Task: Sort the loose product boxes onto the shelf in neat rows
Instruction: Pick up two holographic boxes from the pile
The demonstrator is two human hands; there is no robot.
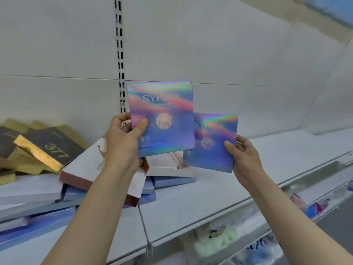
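Above the shelf: two holographic boxes were held up, faces toward the camera, over the white shelf (pixel 200 199).
Left grip: the left hand (pixel 122 142) pinched the larger-looking holographic box (pixel 162 119) at its lower left corner, thumb across the front.
Right grip: the right hand (pixel 244 153) held the second holographic box (pixel 212 142) by its right edge, thumb on the front; this box sat lower, its left edge tucked behind the first.
Loose pile: left of the held boxes, pale pink-edged boxes (pixel 84 169), flat blue boxes (pixel 38 224) and gold-and-black boxes (pixel 45 148) lay jumbled on the shelf.
Step in hand: probably matching the pair before placing them.
Doing it well: squaring both edges together and standing them on the bare stretch right of the pile would likely start a straight row.
Bins below the shelf: clear-fronted bins (pixel 254 240) held small colourful items, too blurred to name.
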